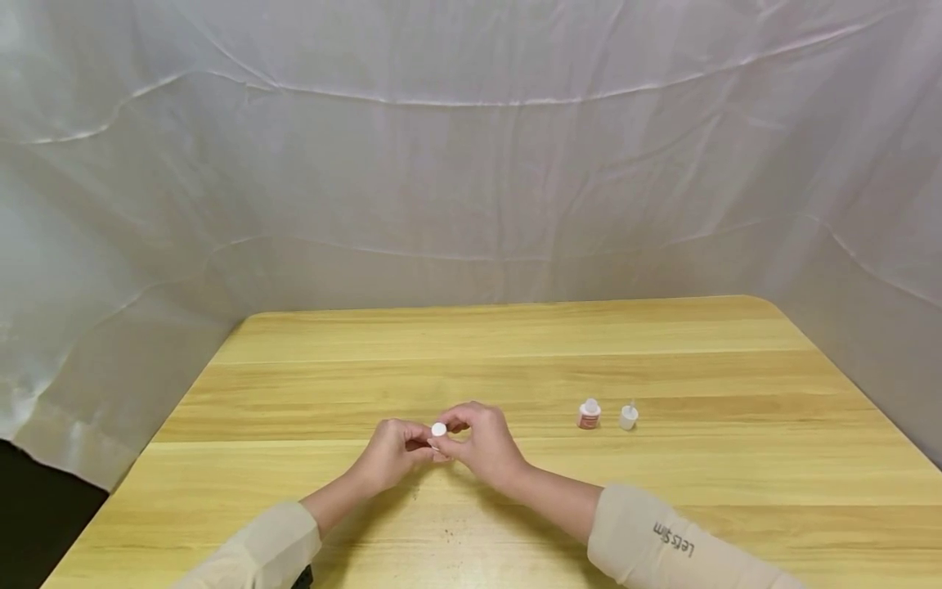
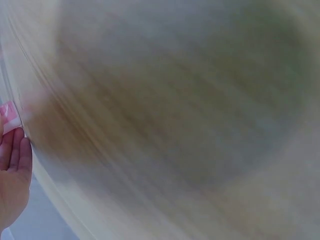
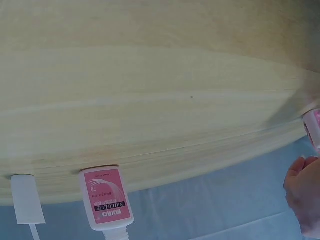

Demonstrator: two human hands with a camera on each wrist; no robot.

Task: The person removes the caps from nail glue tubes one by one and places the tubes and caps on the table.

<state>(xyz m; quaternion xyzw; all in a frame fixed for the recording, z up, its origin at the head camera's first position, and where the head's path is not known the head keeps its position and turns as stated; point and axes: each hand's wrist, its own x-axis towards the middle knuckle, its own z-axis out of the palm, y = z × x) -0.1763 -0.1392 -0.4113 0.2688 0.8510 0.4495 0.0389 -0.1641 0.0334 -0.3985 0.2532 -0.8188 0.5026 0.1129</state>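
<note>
Near the table's front middle, my left hand (image 1: 397, 451) holds a small pink-and-white bottle (image 2: 9, 119) low by its body. My right hand (image 1: 486, 443) pinches the bottle's white cap (image 1: 439, 429) between thumb and fingers. Most of this bottle is hidden by the fingers in the head view. To the right stands an uncapped nail glue bottle (image 3: 107, 197), with a pink label and a white neck. Beside it is a loose white cap (image 3: 27, 200), set down with its thin stem pointing up.
The wooden table (image 1: 515, 376) reaches back to a pale hanging curtain (image 1: 471, 180) that also encloses both sides. Small specks lie on the wood in front of the hands. A dark area (image 1: 44, 499) shows past the left edge.
</note>
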